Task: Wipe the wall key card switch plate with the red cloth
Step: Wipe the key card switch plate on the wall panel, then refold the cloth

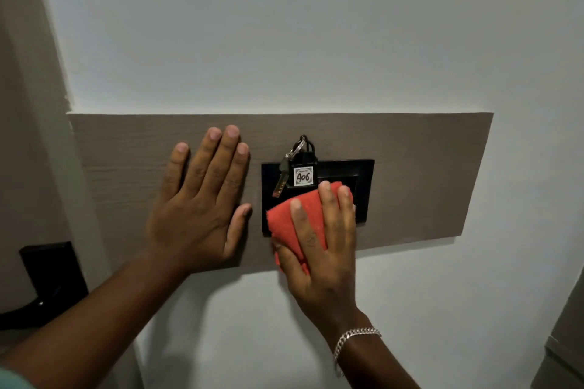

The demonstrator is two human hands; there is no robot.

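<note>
Switch plate, black and rectangular, sits recessed in a grey-brown wooden panel fixed to the pale wall; we see only its upper and right portions bare, since the rest is covered. Our right hand lies flat and spread over the folded red cloth, fingers extended rather than curled, so that the cloth is pressed against the lower left part of the plate and overhangs onto the panel below; we judge this flat palm hold to spread pressure evenly for wiping. A silver bracelet circles that wrist. Our left hand is fully open and holds nothing, its palm and fingers resting on the panel just beside the plate's left edge, apparently to brace the body while the other hand works. A key tag marked 406, with a key on its ring, stands in the plate's slot, touching the cloth's upper edge or nearly so; we cannot tell which. We judge that the wipe must skirt this tag to avoid dislodging it. A dark door handle shows at lower left.
</note>
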